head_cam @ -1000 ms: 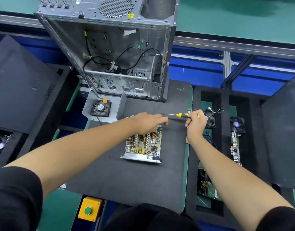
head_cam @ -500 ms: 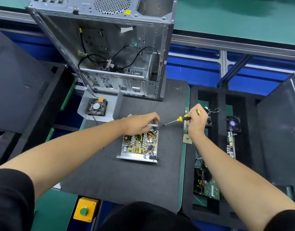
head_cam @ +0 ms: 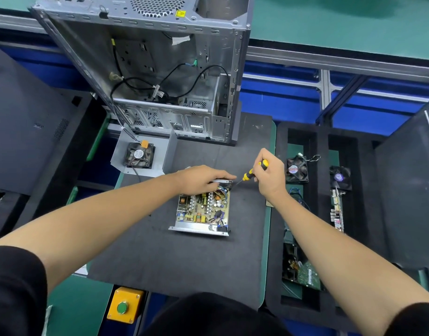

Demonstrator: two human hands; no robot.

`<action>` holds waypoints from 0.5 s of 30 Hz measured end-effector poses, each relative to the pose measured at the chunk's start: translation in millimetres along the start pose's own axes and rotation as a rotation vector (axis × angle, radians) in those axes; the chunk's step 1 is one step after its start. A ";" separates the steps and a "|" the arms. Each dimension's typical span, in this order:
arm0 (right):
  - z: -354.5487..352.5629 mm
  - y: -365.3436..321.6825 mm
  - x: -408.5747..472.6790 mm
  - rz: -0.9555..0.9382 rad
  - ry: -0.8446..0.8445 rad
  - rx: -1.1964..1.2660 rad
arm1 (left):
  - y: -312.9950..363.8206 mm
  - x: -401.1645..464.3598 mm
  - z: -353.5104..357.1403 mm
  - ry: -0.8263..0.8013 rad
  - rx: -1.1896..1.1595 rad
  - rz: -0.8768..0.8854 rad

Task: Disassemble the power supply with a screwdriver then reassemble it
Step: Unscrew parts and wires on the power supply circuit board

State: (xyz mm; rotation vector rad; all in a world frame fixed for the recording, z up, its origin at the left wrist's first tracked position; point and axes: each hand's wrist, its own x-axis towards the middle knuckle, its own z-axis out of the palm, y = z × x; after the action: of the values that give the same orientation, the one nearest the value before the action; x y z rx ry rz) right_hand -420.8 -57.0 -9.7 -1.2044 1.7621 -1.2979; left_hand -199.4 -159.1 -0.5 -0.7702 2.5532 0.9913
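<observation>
Found the power supply (head_cam: pixel 201 210) lying open on the dark mat (head_cam: pixel 174 263) near the middle of the table (head_cam: pixel 70 304), circuit board facing up, metal tray rim toward the viewer. Noted the left hand (head_cam: pixel 200 180) resting over the far edge of the unit, fingers (head_cam: pixel 224 177) curled around the raised metal lip there and grasping it. Noted the right hand (head_cam: pixel 269 174) just right of that corner, fingers clenched around the yellow-and-black handle of the screwdriver (head_cam: pixel 251 174). Observed the shaft slanting down and left, tip at the far right corner of the unit, close beside the left fingertips; could not tell whether the tip sat in a screw. Recorded an open computer case (head_cam: pixel 160 69) standing upright at the far edge of the mat, loose black cables inside. Recorded a grey metal cover with a fan (head_cam: pixel 139 155) lying left of the unit, just in front of the case. Logged a black foam tray (head_cam: pixel 320 141) to the right of the mat, holding two fans, a narrow board standing on edge and a green circuit board in separate slots. Logged a yellow box with a green button (head_cam: pixel 124 307) at the near edge.
</observation>
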 end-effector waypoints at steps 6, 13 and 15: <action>0.3 -1.2 -3.0 -0.051 -0.032 -0.074 | 2.8 0.3 -1.5 -0.034 0.022 0.002; 0.9 -2.3 -4.4 -0.055 -0.041 -0.126 | 3.3 4.3 -2.9 -0.053 0.014 0.009; 0.8 -3.0 -5.3 -0.059 -0.053 -0.146 | 2.3 5.0 -2.4 -0.047 -0.001 0.021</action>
State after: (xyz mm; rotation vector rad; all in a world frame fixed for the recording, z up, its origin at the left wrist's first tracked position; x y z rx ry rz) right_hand -417.3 -52.7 -7.3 -1.3678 1.8216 -1.1758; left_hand -205.0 -161.2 0.2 -0.7134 2.5253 1.0047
